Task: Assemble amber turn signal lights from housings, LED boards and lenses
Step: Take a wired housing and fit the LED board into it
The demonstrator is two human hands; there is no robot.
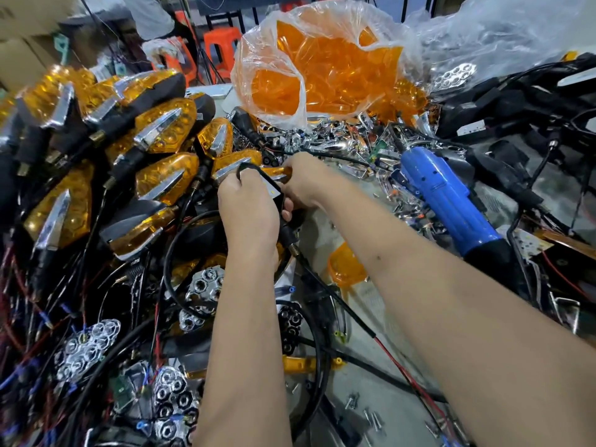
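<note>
Amber shows between both hands: a lens (278, 171) sits at the far end of the black housing (280, 201) they hold together over the table (371, 391). The left hand (248, 208) is curled round the housing's left side, the right hand (303, 182) pinches the lens end from the right, thumb under the body. The step looks like seating the lens on the housing. To do it well, I would keep the left grip steady, line the lens edge up with the housing rim all round, and press evenly so no wire gets trapped. The housing's long axis runs from near the wrists away toward the bag (322, 69); its threaded stem (292, 246) and wire point back toward the person, the lens tip away. Finished lights (154, 130) lie piled left of the left hand, a blue driver (451, 201) right of the right hand.
</note>
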